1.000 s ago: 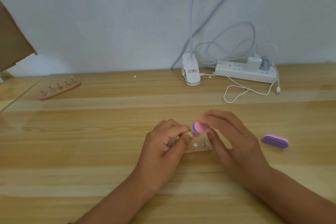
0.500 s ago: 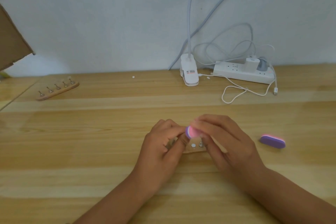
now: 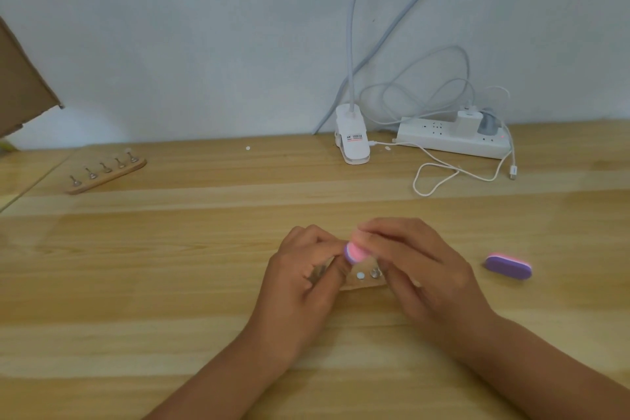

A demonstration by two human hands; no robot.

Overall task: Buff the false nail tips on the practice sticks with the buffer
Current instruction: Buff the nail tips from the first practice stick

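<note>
We are midway through buffing one tip. Our right hand (image 3: 419, 269) pinches the pink-and-purple buffer (image 3: 354, 253) between its thumb and bent fingers. The buffer's rounded end pokes out to the left, against the fingertips of our left hand (image 3: 303, 280). The left hand's fingers are curled tight round what we take to be a practice stick (image 3: 318, 272). Only a pale glint of it shows between them. The nail tip itself is hidden behind the buffer, so we cannot tell how far it is done.

To do this well, we judge that short, light strokes serve best, with the buffer laid along the curve of the tip. We should roll the stick a little to reach each side, since a hard press could pop the tip off.

Both hands meet near the middle of the table (image 3: 170, 283), right over a small wooden holder (image 3: 366, 285). The forearms come in from the near edge and converge, with the wrists low. A spare buffer (image 3: 508, 266) lies to the right, well apart, and a second holder (image 3: 107, 174) with its sticks sits far left.
</note>
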